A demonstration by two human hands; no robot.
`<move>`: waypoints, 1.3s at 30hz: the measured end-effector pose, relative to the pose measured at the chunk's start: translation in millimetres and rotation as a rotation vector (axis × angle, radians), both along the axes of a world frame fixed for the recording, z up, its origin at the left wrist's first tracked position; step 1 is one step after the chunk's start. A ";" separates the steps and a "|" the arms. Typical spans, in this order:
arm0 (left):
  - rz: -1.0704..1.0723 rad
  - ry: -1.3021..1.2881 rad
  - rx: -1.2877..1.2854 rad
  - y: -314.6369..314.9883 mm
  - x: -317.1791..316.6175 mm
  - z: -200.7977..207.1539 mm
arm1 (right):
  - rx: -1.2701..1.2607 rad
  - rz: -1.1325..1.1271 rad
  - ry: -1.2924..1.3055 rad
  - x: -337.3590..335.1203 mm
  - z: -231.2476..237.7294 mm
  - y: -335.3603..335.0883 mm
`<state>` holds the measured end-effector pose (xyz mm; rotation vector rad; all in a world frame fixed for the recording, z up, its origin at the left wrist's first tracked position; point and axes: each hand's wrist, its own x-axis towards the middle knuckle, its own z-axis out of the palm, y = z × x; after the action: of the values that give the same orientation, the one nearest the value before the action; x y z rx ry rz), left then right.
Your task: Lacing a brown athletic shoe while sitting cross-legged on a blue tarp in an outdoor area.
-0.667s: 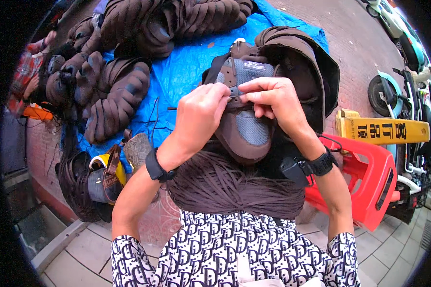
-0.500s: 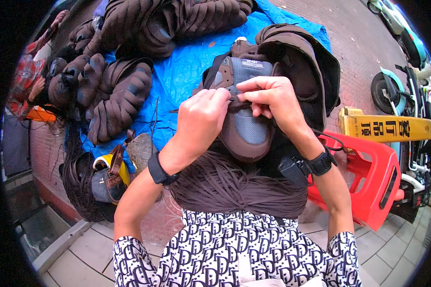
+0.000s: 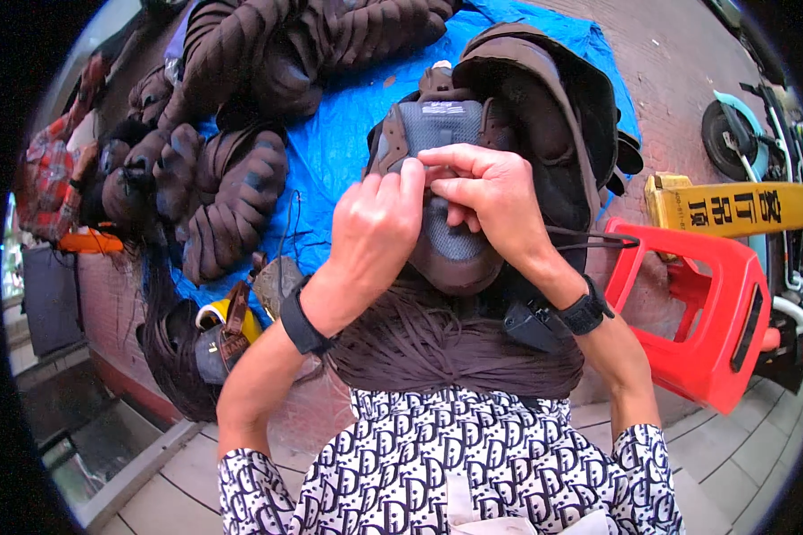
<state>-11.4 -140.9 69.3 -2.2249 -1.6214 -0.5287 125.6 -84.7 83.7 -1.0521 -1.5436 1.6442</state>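
Observation:
A brown shoe upper [image 3: 451,267] with a grey-blue mesh toe and tongue lies in front of me, its toe toward me. My left hand [image 3: 379,218] is closed at the left side of its lace opening, fingers curled and pinching a dark brown shoelace. My right hand [image 3: 491,192] meets it over the tongue, thumb and index finger pinched on the shoelace. The fingers hide most of the lace and the eyelets there. Across my lap lies a thick bundle of brown shoelaces [image 3: 455,343].
More brown uppers [image 3: 544,116] are nested behind and right of my hands. Stacked rows of uppers [image 3: 232,205] rest on a blue tarp [image 3: 330,152]. A red plastic stool [image 3: 687,312] and a yellow sign [image 3: 736,205] stand right. Another person in a plaid sleeve [image 3: 53,174] is far left.
Both hands stay together over the upper, and my right fingers have drawn closer to my left hand. The view has shifted slightly. A dark lace loop now shows beyond my right wrist.

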 end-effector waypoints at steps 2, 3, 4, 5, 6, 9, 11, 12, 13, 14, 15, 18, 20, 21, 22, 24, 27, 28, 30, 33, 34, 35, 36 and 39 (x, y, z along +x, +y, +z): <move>-0.029 -0.066 -0.114 0.9 -1.4 1.4 | -0.130 0.023 -0.022 4.7 -4.0 3.3; -0.032 -0.066 -0.115 1.7 -2.2 2.8 | -0.124 0.037 -0.002 7.7 -6.2 4.2; -0.062 0.032 -0.131 3.9 -3.8 5.2 | -0.159 0.074 0.055 11.3 -8.3 5.4; -0.081 0.138 -0.157 6.7 -5.6 8.4 | -0.193 0.128 0.129 14.1 -10.7 5.6; -0.068 0.083 -0.299 9.8 -6.8 11.8 | -0.161 0.148 0.123 19.8 -12.5 5.9; -0.047 0.126 -0.490 23.1 -12.6 21.1 | -0.260 0.100 0.291 36.0 -19.5 8.7; -0.052 0.079 -0.556 29.0 -16.2 25.3 | -0.291 0.065 0.271 42.8 -24.2 7.5; -0.040 0.053 -0.560 29.6 -18.4 27.0 | -0.310 0.034 0.251 45.1 -25.5 5.8; -0.032 0.022 -0.556 29.6 -20.3 28.0 | -0.365 -0.033 0.166 45.6 -26.1 5.1; -0.027 -0.010 -0.603 27.3 -22.8 29.2 | -0.286 0.008 0.116 47.3 -24.7 4.0; -0.015 0.004 -0.619 26.1 -25.6 29.6 | -0.245 0.019 0.197 44.5 -23.5 4.2; -0.210 -0.246 -0.642 25.4 -32.8 29.5 | 0.222 0.083 0.137 33.4 -13.8 12.5; -0.168 -0.399 -0.814 26.9 -35.9 28.7 | 0.436 0.176 -0.020 16.7 -9.0 24.8; -0.171 -0.392 -0.815 26.9 -36.0 28.1 | 0.468 0.240 -0.053 8.3 -7.8 31.4; -0.160 -0.364 -0.779 26.8 -36.1 27.8 | 0.395 0.241 -0.152 -1.2 -8.7 31.4; -0.146 -0.342 -0.743 25.5 -34.8 27.3 | 0.455 0.201 -0.216 -11.8 -12.1 31.3; -0.115 -0.124 -0.659 23.9 -34.1 27.9 | 0.452 0.131 -0.255 -13.9 -18.1 27.0; -0.106 -0.017 -0.653 24.3 -34.6 28.2 | 0.365 0.180 -0.209 -12.2 -19.2 26.1; -0.102 0.085 -0.639 27.9 -37.3 28.6 | 0.281 0.225 -0.171 -9.1 -19.8 25.7; -0.168 0.141 -0.595 33.6 -41.1 27.7 | 0.263 0.211 -0.171 -8.3 -19.0 25.7; -0.200 0.150 -0.600 34.5 -41.0 27.6 | 0.293 0.197 -0.142 -8.6 -18.7 25.9; -0.231 0.162 -0.599 35.6 -40.3 27.9 | 0.305 0.203 -0.144 -8.8 -18.6 25.7; -0.234 0.160 -0.606 36.4 -38.5 28.6 | 0.322 0.181 -0.112 -8.6 -18.7 25.7; -0.181 0.035 -0.640 42.8 -29.4 33.7 | -0.106 -0.042 0.259 -5.4 -20.3 24.7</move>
<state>-40.8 -98.1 103.0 -2.8290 -1.7542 0.0052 120.3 -59.9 63.4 -0.8780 -1.2705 1.7718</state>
